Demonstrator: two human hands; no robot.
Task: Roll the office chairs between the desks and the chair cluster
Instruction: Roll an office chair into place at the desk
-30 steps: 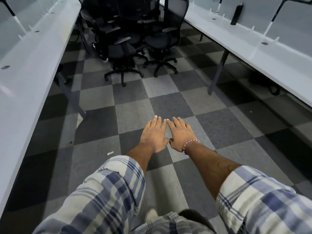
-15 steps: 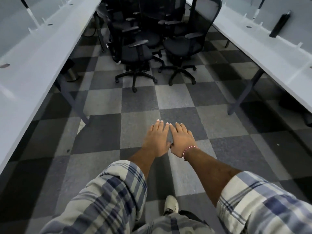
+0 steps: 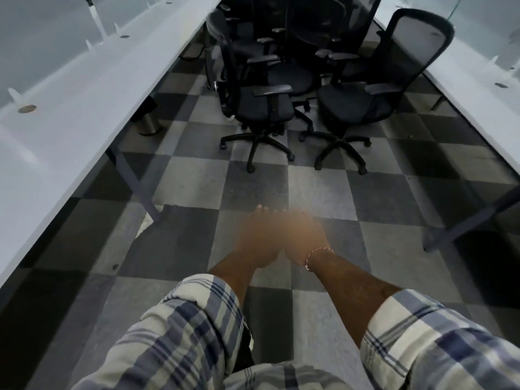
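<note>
As the black mesh office chairs (image 3: 281,88) loom nearer at twelve o'clock than before, the left hand (image 3: 260,240) and right hand (image 3: 305,237) hover together, each grip spread flat, empty. A cylindrical steel bin (image 3: 147,123) at ten o'clock hides its contents.

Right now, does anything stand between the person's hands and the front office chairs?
Nothing visible does. Only bare checkered carpet lies between the left hand, the right hand and the front-left office chair or front-right office chair. The steel bin sits aside under the left desk.
</note>
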